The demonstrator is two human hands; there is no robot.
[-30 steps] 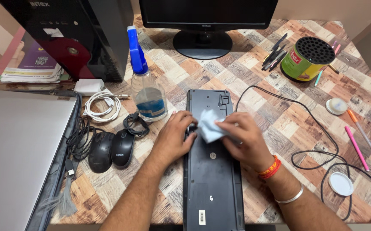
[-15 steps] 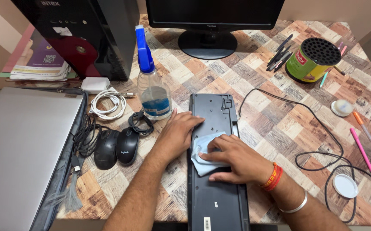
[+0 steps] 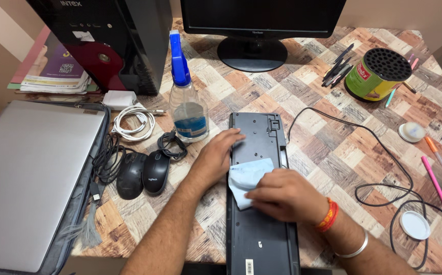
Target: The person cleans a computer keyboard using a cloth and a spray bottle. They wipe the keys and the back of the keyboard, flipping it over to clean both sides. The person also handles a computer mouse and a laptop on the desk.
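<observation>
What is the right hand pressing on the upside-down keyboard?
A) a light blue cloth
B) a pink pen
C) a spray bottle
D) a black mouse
A: the right hand presses a light blue cloth flat on the back of the black keyboard.

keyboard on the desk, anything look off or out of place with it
The keyboard lies upside down, its flat black underside showing, and its near end juts past the table edge. The right hand presses a pale blue cloth on it; the left hand steadies its left edge. No damage shows.
</observation>
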